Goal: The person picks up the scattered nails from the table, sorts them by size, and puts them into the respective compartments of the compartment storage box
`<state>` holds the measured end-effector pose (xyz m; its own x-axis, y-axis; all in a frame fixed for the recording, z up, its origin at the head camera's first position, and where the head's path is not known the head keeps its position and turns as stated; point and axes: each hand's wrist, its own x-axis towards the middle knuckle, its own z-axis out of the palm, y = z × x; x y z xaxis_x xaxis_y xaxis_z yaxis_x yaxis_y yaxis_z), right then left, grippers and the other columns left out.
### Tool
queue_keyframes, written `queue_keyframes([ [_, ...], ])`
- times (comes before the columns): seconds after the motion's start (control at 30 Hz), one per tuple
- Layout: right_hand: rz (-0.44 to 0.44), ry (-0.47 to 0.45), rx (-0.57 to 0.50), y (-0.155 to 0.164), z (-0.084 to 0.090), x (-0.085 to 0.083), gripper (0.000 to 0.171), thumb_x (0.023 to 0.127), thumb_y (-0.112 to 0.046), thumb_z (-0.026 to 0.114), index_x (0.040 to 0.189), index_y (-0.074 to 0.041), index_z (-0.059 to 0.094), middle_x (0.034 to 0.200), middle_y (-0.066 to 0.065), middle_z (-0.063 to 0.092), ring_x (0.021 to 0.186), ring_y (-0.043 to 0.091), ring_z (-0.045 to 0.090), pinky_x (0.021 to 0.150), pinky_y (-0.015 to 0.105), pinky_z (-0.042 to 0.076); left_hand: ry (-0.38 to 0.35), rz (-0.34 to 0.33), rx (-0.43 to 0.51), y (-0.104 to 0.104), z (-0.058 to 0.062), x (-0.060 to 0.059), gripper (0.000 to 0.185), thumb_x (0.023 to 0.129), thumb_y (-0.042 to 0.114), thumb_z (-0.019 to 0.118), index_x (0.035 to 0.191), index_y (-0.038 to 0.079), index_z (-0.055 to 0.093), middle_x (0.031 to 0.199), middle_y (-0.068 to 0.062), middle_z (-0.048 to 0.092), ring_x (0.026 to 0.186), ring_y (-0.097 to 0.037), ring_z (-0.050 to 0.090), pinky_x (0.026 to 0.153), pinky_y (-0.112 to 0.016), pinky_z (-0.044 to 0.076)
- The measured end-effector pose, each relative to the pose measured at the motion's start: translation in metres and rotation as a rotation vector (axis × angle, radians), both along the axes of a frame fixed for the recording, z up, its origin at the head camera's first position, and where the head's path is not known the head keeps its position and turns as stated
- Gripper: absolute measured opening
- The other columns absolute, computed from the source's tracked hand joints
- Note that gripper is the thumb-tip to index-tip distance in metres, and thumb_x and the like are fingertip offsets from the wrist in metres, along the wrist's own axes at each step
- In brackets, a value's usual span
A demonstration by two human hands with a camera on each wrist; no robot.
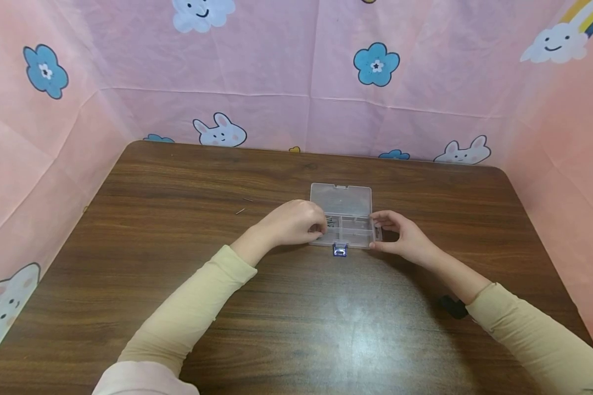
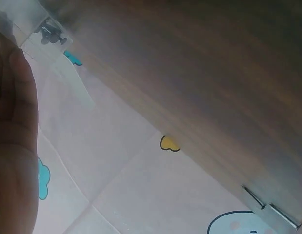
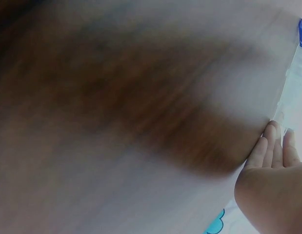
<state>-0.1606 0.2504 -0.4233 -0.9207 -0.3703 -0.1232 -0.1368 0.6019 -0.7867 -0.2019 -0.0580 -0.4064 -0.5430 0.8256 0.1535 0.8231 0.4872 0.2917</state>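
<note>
A clear plastic compartment box (image 1: 357,238) lies on the table with its hinged lid (image 1: 341,199) raised at the back and a blue latch (image 1: 340,250) at the front. Dark screw-like pieces (image 1: 330,221) fill its back left compartment. My left hand (image 1: 298,222) has its fingers curled over the left compartments; whether something is between the fingertips is hidden. With thumb in front and fingers behind, my right hand (image 1: 400,236) grips the box's right end. Two thin nails (image 2: 284,216) lie on the table beyond my left wrist.
The box stands on a brown wood-grain table (image 1: 188,181). Near my right sleeve sits a small black object (image 1: 453,306). A pink patterned cloth (image 1: 277,60) hangs behind the table and along both sides.
</note>
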Motion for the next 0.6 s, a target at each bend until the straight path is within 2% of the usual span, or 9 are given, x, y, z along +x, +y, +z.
queue_keyframes([
  [0.23,-0.004,-0.006,0.012,0.000,-0.001,-0.001,0.064,0.091,-0.013,0.084,0.146,0.001,0.054,0.146,0.025,0.059,0.138,0.045,0.055,0.121,0.062,0.040,-0.001,0.000,0.018,-0.004,0.003,0.000,0.007,0.094,0.008,0.077,0.093,0.013,0.082,0.093,0.002,0.078,0.086,-0.011,0.069,0.086,-0.031,0.060],
  [0.43,-0.002,-0.005,0.007,0.001,-0.001,-0.001,0.064,0.091,-0.011,0.084,0.146,0.001,0.054,0.146,0.025,0.059,0.138,0.045,0.055,0.121,0.062,0.040,0.011,-0.004,0.073,-0.012,0.003,-0.003,0.008,0.092,0.006,0.077,0.094,0.012,0.081,0.094,0.002,0.078,0.085,-0.012,0.068,0.086,-0.032,0.060],
  [0.6,-0.002,-0.003,0.006,-0.001,0.000,0.000,0.063,0.092,-0.012,0.083,0.146,0.001,0.054,0.145,0.026,0.059,0.138,0.046,0.055,0.120,0.063,0.040,0.012,0.022,0.093,-0.022,0.003,-0.007,0.007,0.092,0.004,0.077,0.094,0.010,0.081,0.095,0.000,0.078,0.090,-0.015,0.072,0.089,-0.034,0.060],
])
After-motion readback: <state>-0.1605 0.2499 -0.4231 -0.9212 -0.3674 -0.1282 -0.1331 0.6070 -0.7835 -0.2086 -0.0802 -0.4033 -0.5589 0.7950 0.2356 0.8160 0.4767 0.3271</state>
